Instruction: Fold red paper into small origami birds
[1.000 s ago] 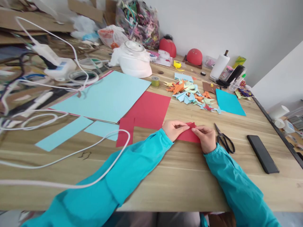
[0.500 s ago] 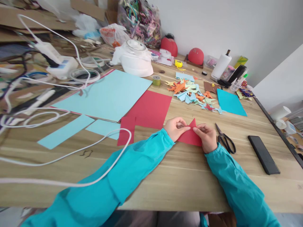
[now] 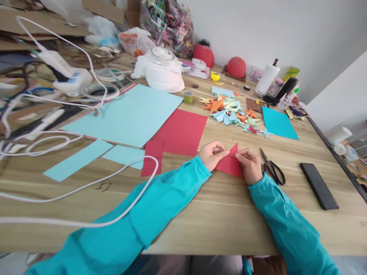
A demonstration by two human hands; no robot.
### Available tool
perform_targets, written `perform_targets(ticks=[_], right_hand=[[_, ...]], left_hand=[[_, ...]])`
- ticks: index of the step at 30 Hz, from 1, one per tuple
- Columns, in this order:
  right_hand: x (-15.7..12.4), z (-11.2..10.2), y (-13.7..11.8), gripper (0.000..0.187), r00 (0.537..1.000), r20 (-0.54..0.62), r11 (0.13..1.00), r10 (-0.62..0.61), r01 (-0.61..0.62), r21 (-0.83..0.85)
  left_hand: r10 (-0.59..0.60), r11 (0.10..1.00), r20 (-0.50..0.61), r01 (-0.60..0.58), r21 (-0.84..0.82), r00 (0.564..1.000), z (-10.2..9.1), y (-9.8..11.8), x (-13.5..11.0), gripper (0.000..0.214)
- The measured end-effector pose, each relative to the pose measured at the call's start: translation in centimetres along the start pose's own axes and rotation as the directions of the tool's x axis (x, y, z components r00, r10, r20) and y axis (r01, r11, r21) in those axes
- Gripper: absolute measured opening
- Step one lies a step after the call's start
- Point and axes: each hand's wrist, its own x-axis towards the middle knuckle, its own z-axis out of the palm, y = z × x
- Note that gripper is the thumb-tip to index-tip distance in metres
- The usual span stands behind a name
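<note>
A partly folded red sheet of paper (image 3: 228, 167) is held between my hands, just above the wooden table, with a pointed tip standing up at its top. My left hand (image 3: 212, 156) pinches its upper left side between thumb and fingers. On the right side, my right hand (image 3: 250, 165) grips the paper's edge, thumb near the raised tip. The fingers under the paper are partly hidden. Black-handled scissors (image 3: 273, 168) lie just right of my right hand. A larger red sheet (image 3: 183, 131) and a red strip (image 3: 153, 157) rest left of my hands.
Folded paper pieces (image 3: 229, 110) are heaped beyond my hands, beside a teal sheet (image 3: 279, 123). A black phone (image 3: 319, 186) lies at the right. Light blue sheets (image 3: 126, 114) cover the left, where a white cable (image 3: 134, 202) loops over my left sleeve.
The red paper has turned slightly between my fingers, its raised tip shifting a little to the right. Both hands keep their hold. The whole view has shifted very slightly.
</note>
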Motion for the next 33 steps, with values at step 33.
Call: perform_targets(ticks=[33], right_hand=[[-0.02,0.15,-0.35,0.025,0.997,-0.047,0.998,0.059,-0.06,-0.018]], left_hand=[[-0.001,0.995,-0.038,0.005,0.097,0.999,-0.06,0.28,-0.18,0.016]])
